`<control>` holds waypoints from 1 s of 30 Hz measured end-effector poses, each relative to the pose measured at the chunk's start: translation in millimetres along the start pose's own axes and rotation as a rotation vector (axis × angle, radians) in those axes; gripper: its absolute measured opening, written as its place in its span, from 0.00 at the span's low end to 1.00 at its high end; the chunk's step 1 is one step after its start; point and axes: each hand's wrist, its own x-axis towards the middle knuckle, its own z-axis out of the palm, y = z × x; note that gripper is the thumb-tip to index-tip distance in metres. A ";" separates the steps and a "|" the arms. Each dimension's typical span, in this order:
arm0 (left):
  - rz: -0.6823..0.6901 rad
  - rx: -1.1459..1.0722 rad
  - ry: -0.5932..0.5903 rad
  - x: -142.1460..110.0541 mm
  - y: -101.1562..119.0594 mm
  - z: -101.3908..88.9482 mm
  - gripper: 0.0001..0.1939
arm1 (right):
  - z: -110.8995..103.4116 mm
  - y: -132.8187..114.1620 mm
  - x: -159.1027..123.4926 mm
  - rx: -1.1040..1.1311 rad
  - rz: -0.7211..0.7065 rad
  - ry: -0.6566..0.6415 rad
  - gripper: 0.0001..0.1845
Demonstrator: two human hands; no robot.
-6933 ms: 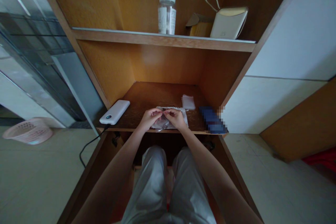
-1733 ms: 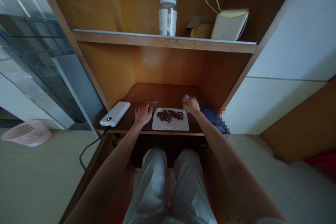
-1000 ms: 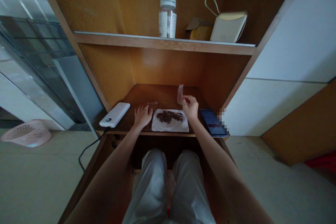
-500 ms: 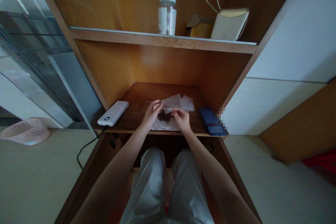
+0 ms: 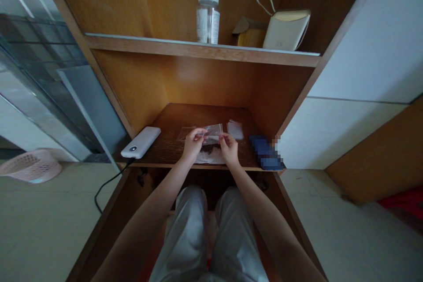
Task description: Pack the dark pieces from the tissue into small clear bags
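Between my two hands a small clear zip bag is stretched out, flat and see-through. My left hand pinches its left side, fingers closed. At the bag's right edge, my right hand is closed in a pinch as well. Below the bag lies a white paper sheet with small dark brown pieces on it, partly covered by the bag and hands. Another clear bag rests on the wood just left of my left hand. Behind my right hand sits a small stack of clear bags.
A white power bank with a black cable stands at the left, and a phone lies at the right edge. The upper shelf holds a clear bottle, an open box and a cream device. A pink basket is on the floor.
My right hand took a clear bag from the stack and brought it over the paper. My left hand left the wood and took hold of the bag's other side.
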 end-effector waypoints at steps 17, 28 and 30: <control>0.251 0.295 -0.156 9.5 1.3 3.2 0.07 | -0.2 -1.5 -0.6 -0.024 -0.174 -0.169 0.12; 0.256 0.395 -0.206 11.5 2.4 -0.5 0.09 | 0.3 -3.6 0.0 -0.064 -0.152 -0.186 0.16; 0.260 0.413 -0.211 11.7 3.3 -1.0 0.09 | 0.3 -3.6 0.0 -0.056 -0.150 -0.190 0.16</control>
